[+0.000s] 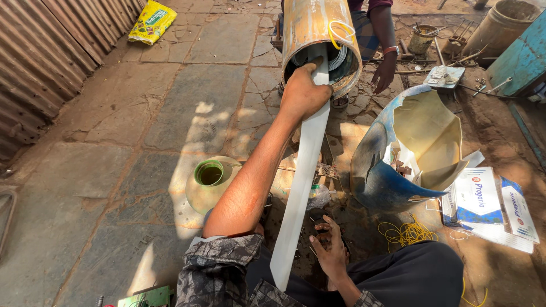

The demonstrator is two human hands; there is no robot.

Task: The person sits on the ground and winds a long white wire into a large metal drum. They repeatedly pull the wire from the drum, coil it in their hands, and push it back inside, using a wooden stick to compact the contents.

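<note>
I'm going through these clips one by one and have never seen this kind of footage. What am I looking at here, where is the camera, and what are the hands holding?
There is no machine: a person works with bare hands, and the one picture comes from a camera on their head, looking down. Their left hand reaches forward and presses a long white strip at the mouth of a rusty yellowish cylinder; the strip runs from there back to the lap. Their right hand rests open near the knee, holding nothing. On the stone floor lie a broken blue barrel, a pale pot with a green rim, loose yellow wire and flat printed boxes. Behind the cylinder another person's hand hangs.
</note>
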